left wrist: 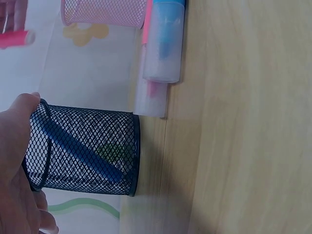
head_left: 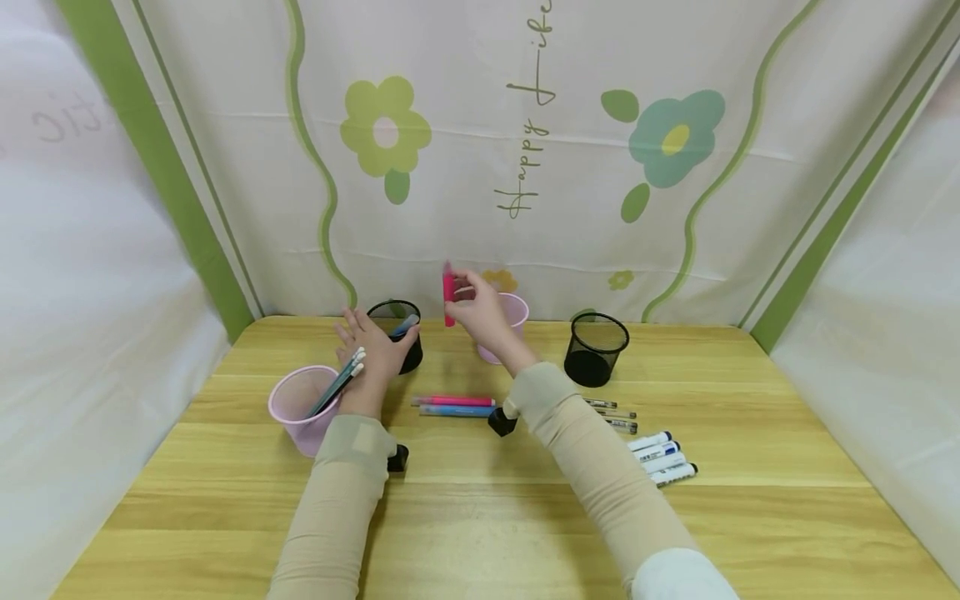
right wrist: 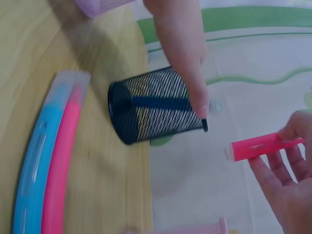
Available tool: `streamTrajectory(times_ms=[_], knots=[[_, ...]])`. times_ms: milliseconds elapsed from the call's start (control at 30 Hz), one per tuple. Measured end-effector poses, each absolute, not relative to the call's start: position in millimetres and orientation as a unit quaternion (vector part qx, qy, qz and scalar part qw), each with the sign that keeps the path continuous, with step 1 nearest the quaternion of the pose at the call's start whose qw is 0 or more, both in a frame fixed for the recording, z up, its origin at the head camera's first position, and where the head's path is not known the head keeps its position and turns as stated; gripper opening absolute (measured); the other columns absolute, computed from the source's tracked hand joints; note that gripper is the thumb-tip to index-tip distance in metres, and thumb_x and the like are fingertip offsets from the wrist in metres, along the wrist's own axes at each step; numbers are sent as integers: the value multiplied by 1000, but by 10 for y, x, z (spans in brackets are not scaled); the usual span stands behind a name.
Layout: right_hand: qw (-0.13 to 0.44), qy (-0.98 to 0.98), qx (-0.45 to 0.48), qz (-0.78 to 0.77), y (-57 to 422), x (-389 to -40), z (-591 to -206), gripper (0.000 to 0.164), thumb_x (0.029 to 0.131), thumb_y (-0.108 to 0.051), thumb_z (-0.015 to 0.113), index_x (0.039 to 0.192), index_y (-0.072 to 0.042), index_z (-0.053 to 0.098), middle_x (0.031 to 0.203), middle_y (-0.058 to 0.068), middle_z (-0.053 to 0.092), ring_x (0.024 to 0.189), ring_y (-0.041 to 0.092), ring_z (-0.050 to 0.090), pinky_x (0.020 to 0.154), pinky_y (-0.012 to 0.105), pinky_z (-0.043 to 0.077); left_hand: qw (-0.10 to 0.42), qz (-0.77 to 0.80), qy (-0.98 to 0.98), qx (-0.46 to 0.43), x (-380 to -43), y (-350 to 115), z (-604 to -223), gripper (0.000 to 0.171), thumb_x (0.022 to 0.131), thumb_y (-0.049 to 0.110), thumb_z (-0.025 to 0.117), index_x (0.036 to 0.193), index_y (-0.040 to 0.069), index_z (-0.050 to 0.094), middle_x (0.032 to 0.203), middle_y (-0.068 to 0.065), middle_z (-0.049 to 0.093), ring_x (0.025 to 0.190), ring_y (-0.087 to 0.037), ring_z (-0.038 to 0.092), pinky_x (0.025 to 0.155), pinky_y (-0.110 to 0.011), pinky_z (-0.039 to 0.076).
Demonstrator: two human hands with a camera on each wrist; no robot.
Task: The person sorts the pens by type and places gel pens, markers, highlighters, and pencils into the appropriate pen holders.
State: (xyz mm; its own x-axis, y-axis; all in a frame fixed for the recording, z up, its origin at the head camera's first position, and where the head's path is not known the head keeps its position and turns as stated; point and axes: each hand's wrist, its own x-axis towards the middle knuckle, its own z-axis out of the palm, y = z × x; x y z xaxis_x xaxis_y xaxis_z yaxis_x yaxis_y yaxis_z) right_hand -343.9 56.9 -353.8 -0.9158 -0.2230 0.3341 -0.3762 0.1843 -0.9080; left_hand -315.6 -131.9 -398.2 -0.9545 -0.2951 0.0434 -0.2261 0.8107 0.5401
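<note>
My left hand point(head_left: 375, 358) holds the rim of a black mesh pen cup point(left wrist: 92, 146), thumb on one side and fingers on the other. Inside that cup leans a blue marker point(left wrist: 80, 148), visible through the mesh. Up in the air to the right of it, my right hand point(head_left: 483, 321) pinches a pink marker point(right wrist: 261, 147) between thumb and fingers; the marker stands upright in the head view. On the table below lie another pink marker point(head_left: 457, 401) and a blue marker point(head_left: 457, 412), side by side.
A pink mesh cup point(head_left: 302, 429) holding several pencils point(head_left: 339, 385) stands left of my left forearm. Another pink cup point(head_left: 517, 310) is partly hidden behind my right hand. Farther right are a black mesh cup point(head_left: 596, 358), several pens point(head_left: 621, 426) and white-barrelled markers point(head_left: 660, 460).
</note>
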Motion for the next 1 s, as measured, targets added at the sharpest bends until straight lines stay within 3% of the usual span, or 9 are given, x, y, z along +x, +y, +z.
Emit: streamTrajectory(times_ms=[467, 800, 1000], knots=[[107, -692, 154, 697, 215, -3515, -3572, 24, 96, 3, 68, 120, 5, 60, 116, 18, 63, 112, 33, 65, 91, 33, 57, 63, -279, -948, 138, -3167, -1348, -3977, 123, 90, 78, 54, 161, -6, -3, 168, -25, -11, 153, -47, -7, 117, -69, 14], [82, -678, 141, 717, 134, -3542, -3713, 28, 98, 1, 68, 123, 12, 66, 118, 25, 70, 110, 34, 70, 89, 32, 58, 68, -268, -952, 133, -3197, -1336, -3987, 123, 90, 77, 55, 161, -8, 1, 167, -28, -7, 152, -50, -5, 116, -71, 17], [74, -703, 141, 693, 202, -3544, -3748, 27, 101, -3, 65, 125, 9, 68, 122, 25, 70, 110, 33, 70, 88, 31, 58, 65, -270, -952, 128, -3191, -1342, -3990, 123, 90, 78, 53, 160, -8, 0, 167, -29, -9, 152, -50, -6, 116, -71, 17]])
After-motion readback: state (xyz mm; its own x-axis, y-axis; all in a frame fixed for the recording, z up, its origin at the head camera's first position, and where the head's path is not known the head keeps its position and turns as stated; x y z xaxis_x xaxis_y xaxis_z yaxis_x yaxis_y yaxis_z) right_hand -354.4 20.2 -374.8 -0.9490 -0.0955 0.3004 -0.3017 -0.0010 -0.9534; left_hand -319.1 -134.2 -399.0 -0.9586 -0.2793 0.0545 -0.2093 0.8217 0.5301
